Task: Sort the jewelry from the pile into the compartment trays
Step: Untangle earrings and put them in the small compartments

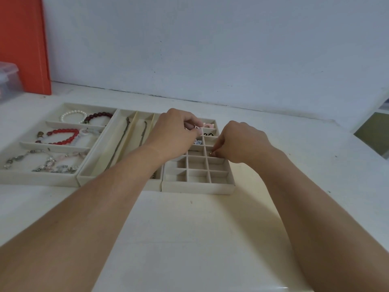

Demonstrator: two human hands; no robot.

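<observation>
Now, starting at the far left, a clear plastic box [8, 80] is sitting in front of an orange panel [25, 45] on the white table [189, 239]. Next, the bracelet tray [37, 178] is holding a pearl bracelet [72, 115] and a dark red bead bracelet [99, 116] in its far section, a bright red bead bracelet [61, 137] in the middle one, and mixed silver and pink bracelets [45, 163] in the near one. Beside it, touching, the long-slot tray [88, 175] is carrying two chains [122, 138]. I am reaching over it with my left hand [174, 133], fingers curled above the far cells of the small-grid tray [197, 189]; something small and pale is showing at my fingertips, but I cannot tell whether I am holding it. A pink piece [207, 124] and a black pair [208, 134] are lying in far cells. My right hand [242, 142] is pinching a tiny gold piece [211, 153] over a right-column cell.
</observation>
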